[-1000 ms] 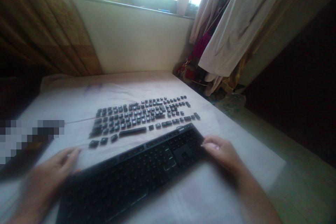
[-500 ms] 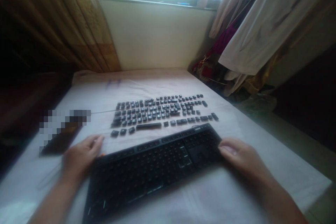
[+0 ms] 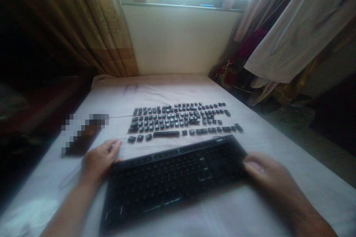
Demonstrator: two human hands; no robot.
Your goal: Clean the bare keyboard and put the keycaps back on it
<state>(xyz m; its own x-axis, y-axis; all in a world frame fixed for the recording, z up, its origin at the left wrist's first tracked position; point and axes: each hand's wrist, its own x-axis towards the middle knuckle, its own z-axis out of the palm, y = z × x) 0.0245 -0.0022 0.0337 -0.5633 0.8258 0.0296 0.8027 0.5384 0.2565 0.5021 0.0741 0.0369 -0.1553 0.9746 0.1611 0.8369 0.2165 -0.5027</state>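
Note:
A black keyboard (image 3: 172, 177) with its keycaps off lies tilted across the front of the white-covered surface. My right hand (image 3: 264, 170) grips its right end, thumb on top and the other fingers hidden beneath. At the keyboard's left end is my left hand (image 3: 101, 159), its fingers curled closed around what looks like a wire keycap puller. An orange tip (image 3: 120, 160) shows on one side of that hand and a thin wire loop (image 3: 68, 179) on the other. Beyond the keyboard, loose black keycaps (image 3: 167, 122) lie in rows, with the long spacebar (image 3: 166, 134) in the front row.
A dark, partly pixelated flat object (image 3: 85, 140) lies to the left, with a thin cable (image 3: 121, 117) running from it toward the keycaps. Curtains (image 3: 111, 44) hang at the left, and white clothes (image 3: 286, 40) hang at the right beside the surface's edge.
The whole view has shifted, so everything appears farther right. Both hands stay at the keyboard's ends, and the keycap rows look unchanged.

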